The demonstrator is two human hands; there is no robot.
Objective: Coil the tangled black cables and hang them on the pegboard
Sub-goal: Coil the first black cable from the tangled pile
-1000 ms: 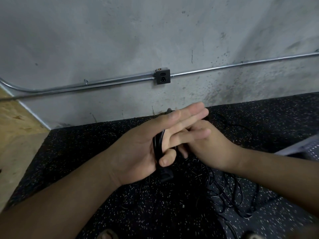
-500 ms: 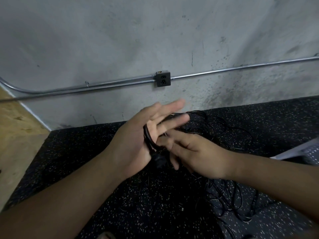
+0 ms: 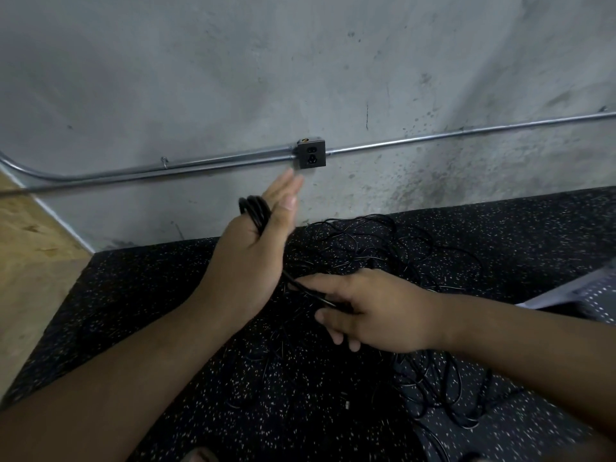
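Presently winding cable (image 3: pixel 255 211) round left grip (image 3: pixel 250 261), spread flat as a former, with right grip (image 3: pixel 366 311) pinching the strand to feed it taut.

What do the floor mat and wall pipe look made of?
The black speckled floor mat looks like matte rubber, going by its white flecks. The thin grey wall pipe looks like bare metal, given its dull silver sheen.

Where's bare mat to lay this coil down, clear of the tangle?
Bare mat lies left of the left hand, out to the wooden floor, and far right below the wall. The tangled cables crowd the middle and right, around the right hand.
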